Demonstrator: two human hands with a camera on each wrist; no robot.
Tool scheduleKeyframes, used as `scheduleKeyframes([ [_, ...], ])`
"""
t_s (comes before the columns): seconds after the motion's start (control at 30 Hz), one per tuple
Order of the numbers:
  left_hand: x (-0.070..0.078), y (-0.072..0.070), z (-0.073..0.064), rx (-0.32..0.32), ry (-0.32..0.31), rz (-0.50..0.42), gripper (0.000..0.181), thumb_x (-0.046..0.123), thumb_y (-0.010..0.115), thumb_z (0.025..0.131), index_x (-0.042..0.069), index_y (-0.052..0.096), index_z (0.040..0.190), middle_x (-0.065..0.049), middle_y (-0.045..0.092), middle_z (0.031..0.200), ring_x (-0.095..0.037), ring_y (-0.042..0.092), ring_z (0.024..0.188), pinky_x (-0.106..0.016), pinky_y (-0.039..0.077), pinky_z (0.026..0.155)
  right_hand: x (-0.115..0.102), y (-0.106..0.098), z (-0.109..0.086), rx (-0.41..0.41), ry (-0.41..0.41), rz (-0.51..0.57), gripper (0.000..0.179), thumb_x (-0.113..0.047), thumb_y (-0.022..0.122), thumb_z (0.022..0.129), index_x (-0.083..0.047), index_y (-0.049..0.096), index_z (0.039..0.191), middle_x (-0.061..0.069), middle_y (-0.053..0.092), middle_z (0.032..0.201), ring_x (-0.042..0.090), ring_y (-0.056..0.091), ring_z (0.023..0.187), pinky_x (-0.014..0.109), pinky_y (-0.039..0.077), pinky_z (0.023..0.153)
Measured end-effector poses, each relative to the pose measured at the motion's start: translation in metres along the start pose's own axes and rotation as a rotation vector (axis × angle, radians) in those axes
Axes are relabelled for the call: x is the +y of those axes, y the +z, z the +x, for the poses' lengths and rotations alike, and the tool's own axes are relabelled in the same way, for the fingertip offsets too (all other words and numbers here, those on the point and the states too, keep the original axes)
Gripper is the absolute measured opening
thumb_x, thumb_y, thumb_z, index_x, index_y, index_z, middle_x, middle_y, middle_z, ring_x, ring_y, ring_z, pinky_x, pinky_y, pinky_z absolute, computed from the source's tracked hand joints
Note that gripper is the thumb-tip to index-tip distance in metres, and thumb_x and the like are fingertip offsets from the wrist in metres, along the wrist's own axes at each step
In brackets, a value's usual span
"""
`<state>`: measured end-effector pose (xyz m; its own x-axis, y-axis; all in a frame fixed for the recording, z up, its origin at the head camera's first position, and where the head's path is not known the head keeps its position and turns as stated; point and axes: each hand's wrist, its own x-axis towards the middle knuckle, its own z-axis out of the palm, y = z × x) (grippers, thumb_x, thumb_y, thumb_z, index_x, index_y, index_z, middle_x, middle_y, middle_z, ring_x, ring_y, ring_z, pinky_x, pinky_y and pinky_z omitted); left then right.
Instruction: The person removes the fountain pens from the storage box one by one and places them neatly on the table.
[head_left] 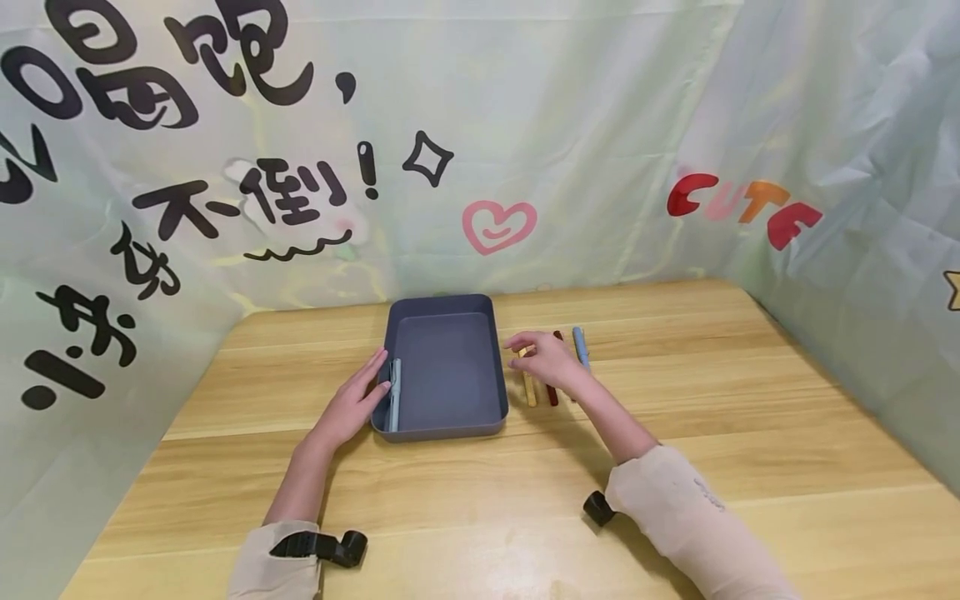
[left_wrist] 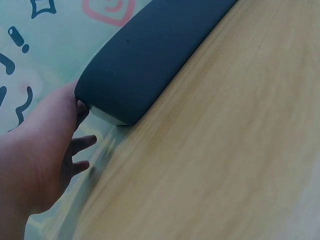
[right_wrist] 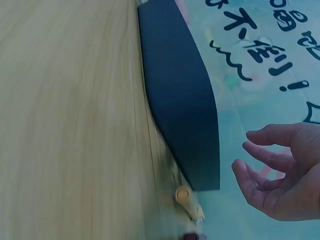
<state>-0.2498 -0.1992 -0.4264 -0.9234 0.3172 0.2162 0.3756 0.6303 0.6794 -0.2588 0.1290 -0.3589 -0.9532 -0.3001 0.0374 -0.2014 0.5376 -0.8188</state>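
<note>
A dark grey-blue tray (head_left: 450, 433) lies on the table, with a pale blue pen (head_left: 395, 400) along its left inner side. My left hand (head_left: 351, 408) rests at the tray's left wall, fingers fairly straight and the thumb over the rim beside that pen. My right hand (head_left: 547, 357) hovers right of the tray with loosely bent fingers and nothing held. Under and beside it lie a yellow pen (head_left: 530, 392), a dark red pen (head_left: 553, 396) and a blue pen (head_left: 580, 342), partly hidden by the hand and forearm. The right wrist view shows the yellow pen's end (right_wrist: 184, 195) close to the tray.
The wood-grain table (head_left: 465, 517) reaches back to a printed cloth backdrop (head_left: 585, 167), which also stands along both sides. Each sleeve has a black wrist mount (head_left: 322, 546) on it.
</note>
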Motion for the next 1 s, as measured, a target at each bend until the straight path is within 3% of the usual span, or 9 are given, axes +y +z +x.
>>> scheduleKeyframes([
  [0.2,0.0,0.001,0.0,-0.003,0.004,-0.001,0.055,0.024,0.045,0.098,0.01,0.023,0.147,-0.008,0.017,0.151,-0.034,0.017,0.134,-0.053,0.016,0.105,-0.014,0.016,0.005,-0.029,-0.017,0.007,0.028,-0.003,0.063,0.085,0.002,0.062,0.112,0.021,0.056,0.112,0.028,0.06,0.091,0.033,0.051,0.069],
  [0.63,-0.003,0.003,0.0,0.024,-0.017,0.013,0.053,0.03,0.041,0.099,0.012,0.025,0.147,-0.007,0.019,0.15,-0.033,0.019,0.134,-0.053,0.016,0.105,-0.041,0.058,0.021,-0.119,-0.067,-0.039,0.026,-0.004,0.064,0.085,0.001,0.064,0.11,0.019,0.059,0.109,0.024,0.061,0.073,0.026,0.049,0.06],
  [1.0,-0.005,0.001,0.002,0.022,-0.032,0.014,0.05,0.03,0.036,0.101,0.014,0.025,0.147,-0.005,0.02,0.15,-0.031,0.019,0.134,-0.053,0.016,0.105,-0.056,0.09,0.034,-0.162,-0.061,-0.059,0.025,-0.006,0.065,0.085,-0.002,0.066,0.109,0.013,0.062,0.103,0.022,0.063,0.071,0.024,0.05,0.059],
])
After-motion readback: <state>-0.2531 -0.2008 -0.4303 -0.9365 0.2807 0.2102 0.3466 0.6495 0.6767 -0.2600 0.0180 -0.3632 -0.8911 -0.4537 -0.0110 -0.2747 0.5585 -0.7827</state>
